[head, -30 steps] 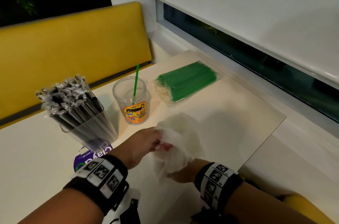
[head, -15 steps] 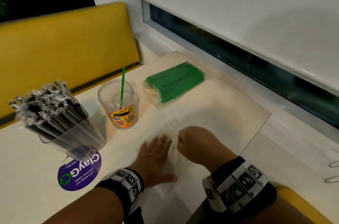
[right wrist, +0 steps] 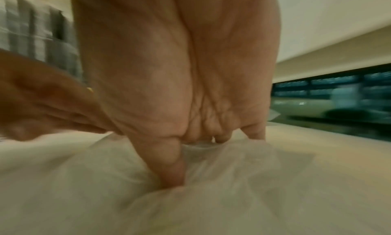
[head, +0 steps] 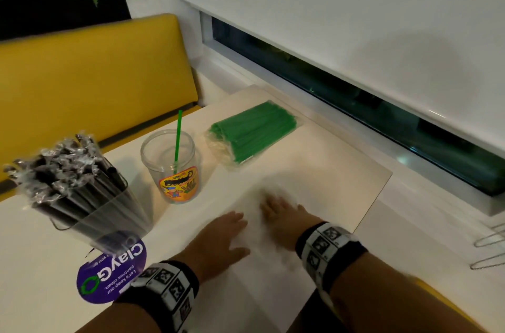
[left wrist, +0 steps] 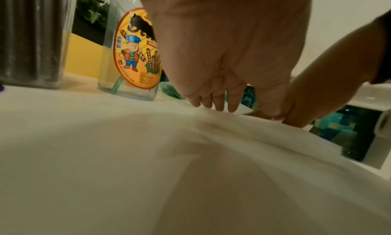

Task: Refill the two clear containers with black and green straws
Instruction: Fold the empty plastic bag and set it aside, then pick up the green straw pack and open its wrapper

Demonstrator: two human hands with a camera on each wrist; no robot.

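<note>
Bare table right of green straw pack; jar and black-straw container block left

- The head view looks down and forward over the table from above, taking in both wrists.
- The left wrist view sits low at the tabletop, facing the labelled jar.
- The right wrist view, close and blurred, faces the window.
- All share the plastic bag.

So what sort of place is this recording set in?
Probably an office pantry or café corner: a yellow bench seat along a table, a purple sticker urging clean pantries, and tubs of drinking straws.
</note>
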